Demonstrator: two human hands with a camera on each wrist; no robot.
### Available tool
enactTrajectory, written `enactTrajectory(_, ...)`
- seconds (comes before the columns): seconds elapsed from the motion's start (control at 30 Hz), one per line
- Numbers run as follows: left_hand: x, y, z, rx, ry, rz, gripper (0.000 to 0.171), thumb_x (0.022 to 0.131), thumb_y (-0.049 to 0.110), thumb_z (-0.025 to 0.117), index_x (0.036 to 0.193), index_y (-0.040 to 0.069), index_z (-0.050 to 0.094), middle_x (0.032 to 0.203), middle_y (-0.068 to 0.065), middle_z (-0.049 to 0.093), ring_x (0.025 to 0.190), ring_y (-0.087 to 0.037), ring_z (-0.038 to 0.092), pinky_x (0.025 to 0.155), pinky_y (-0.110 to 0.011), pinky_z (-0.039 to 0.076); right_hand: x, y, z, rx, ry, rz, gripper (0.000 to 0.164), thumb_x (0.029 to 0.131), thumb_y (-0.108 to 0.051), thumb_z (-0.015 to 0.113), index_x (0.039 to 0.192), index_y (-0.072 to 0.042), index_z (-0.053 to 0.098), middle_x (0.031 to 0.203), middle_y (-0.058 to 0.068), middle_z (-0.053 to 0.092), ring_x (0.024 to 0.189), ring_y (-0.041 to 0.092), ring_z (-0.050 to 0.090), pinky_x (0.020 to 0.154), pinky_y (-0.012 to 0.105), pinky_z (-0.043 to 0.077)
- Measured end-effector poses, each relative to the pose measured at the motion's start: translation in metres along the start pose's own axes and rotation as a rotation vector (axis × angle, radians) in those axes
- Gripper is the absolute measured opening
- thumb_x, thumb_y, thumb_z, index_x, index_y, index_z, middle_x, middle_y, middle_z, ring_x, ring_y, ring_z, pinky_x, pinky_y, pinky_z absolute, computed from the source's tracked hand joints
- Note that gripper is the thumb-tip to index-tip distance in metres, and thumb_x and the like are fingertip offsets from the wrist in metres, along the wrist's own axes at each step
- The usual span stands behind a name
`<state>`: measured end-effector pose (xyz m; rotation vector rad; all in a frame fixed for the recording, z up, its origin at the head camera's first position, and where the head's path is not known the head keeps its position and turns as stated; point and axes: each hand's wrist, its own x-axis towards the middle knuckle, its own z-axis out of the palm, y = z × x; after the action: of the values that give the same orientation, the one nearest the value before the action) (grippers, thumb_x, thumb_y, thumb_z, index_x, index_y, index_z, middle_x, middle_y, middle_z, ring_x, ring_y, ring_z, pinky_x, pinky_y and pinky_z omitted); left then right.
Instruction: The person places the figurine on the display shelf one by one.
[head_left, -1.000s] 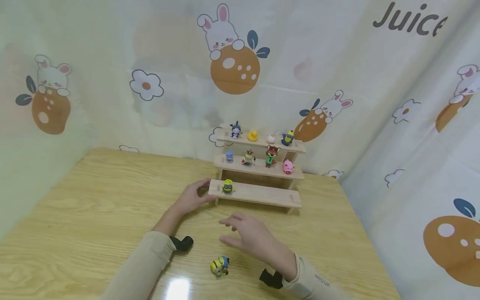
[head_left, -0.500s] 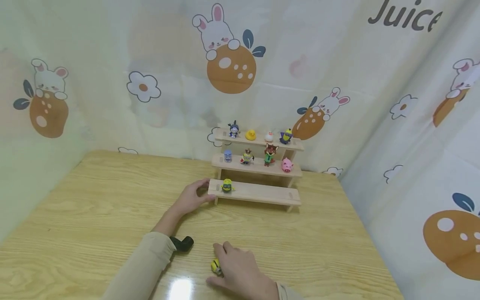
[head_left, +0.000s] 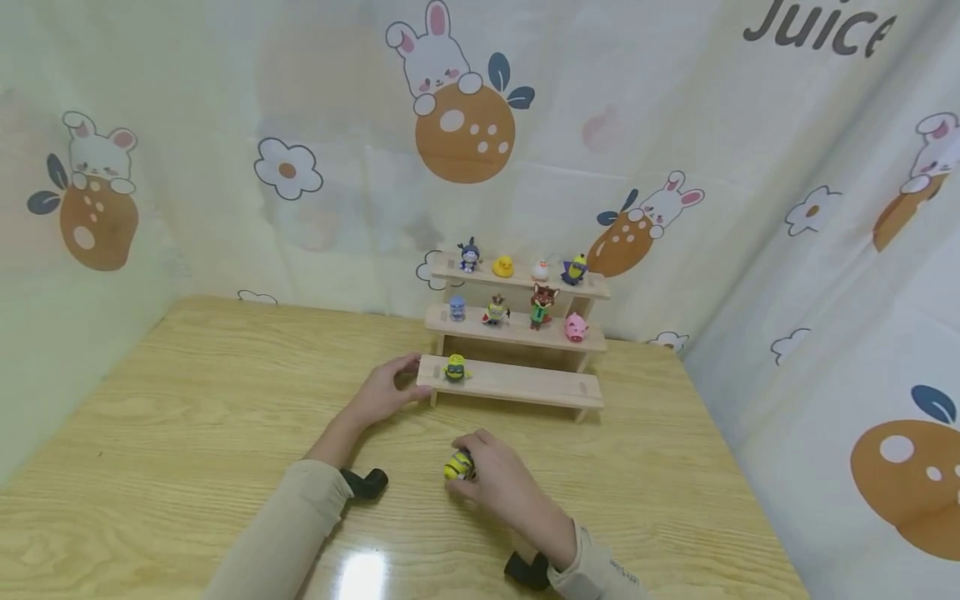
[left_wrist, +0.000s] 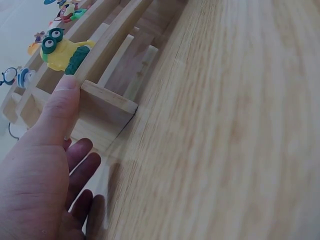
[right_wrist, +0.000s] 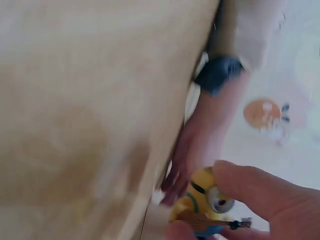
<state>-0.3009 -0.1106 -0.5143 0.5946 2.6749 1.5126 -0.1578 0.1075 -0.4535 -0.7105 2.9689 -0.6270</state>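
My right hand [head_left: 506,483] holds a yellow minion figure [head_left: 457,467] between thumb and fingers, above the table in front of the shelf. In the right wrist view this minion has a goggle eye and a small brown guitar. My left hand [head_left: 382,396] grips the left end of a three-tier wooden display shelf [head_left: 525,383] at its lowest tier. In the left wrist view the thumb lies against that tier's edge, while the lower fingers hang loosely below. Close to this thumb, a yellow minion figure with green goggles and green lower body [head_left: 454,367] stands on the lowest tier.
The middle tier bears a blue figure [head_left: 457,309], a crowned minion [head_left: 495,311], a fox [head_left: 542,308] and a pink pig [head_left: 576,327]. Along the top stand a dark-hooded figure [head_left: 469,256], a yellow duck [head_left: 503,267], a white bird [head_left: 540,270] and a purple-caped figure [head_left: 574,270]. A printed curtain [head_left: 337,233] hangs behind.
My right hand reached down to the minion lying on the table, took hold of it and brought it forward toward the shelf. The left hand has stayed at the shelf's end.
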Motion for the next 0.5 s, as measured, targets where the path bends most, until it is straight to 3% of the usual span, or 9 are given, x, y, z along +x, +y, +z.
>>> enactTrajectory(0.1, 0.001, -0.001, 0.001, 0.001, 0.001, 0.003, 0.084, 0.08, 0.052, 0.07, 0.143, 0.007, 0.04, 0.132, -0.008, 0.058, 0.133, -0.028, 0.044, 0.115, -0.048, 0.028, 0.006, 0.009, -0.009, 0.069, 0.068, 0.016, 0.043, 0.078, -0.021, 0.079, 0.115, -0.005, 0.062, 0.11, 0.009, 0.059, 0.09, 0.019, 0.063, 0.074, 0.029, 0.055)
enactTrajectory(0.23, 0.001, -0.001, 0.002, 0.001, 0.0, 0.008, 0.083, 0.08, 0.051, 0.07, 0.143, 0.006, 0.04, 0.132, -0.008, 0.059, 0.133, -0.029, 0.044, 0.115, -0.048, 0.028, 0.01, 0.019, -0.02, 0.149, 0.137, 0.037, 0.04, 0.076, -0.015, 0.08, 0.111, -0.007, 0.062, 0.105, 0.007, 0.059, 0.083, 0.014, 0.06, 0.067, 0.021, 0.053)
enactTrajectory(0.37, 0.001, -0.001, 0.001, -0.008, 0.005, 0.008, 0.082, 0.08, 0.048, 0.071, 0.143, 0.005, 0.04, 0.132, -0.01, 0.059, 0.132, -0.029, 0.045, 0.114, -0.048, 0.029, 0.012, 0.028, -0.026, 0.223, 0.175, 0.019, 0.039, 0.076, -0.016, 0.08, 0.109, -0.009, 0.061, 0.097, 0.002, 0.063, 0.077, 0.01, 0.057, 0.063, 0.02, 0.051)
enactTrajectory(0.5, 0.001, 0.0, 0.001, -0.014, 0.003, 0.022, 0.082, 0.081, 0.045, 0.072, 0.143, 0.003, 0.04, 0.131, -0.011, 0.059, 0.131, -0.03, 0.046, 0.114, -0.049, 0.029, 0.014, 0.037, -0.027, 0.351, 0.197, 0.009, 0.036, 0.081, -0.019, 0.077, 0.113, -0.011, 0.063, 0.101, 0.001, 0.063, 0.083, 0.01, 0.059, 0.068, 0.022, 0.055)
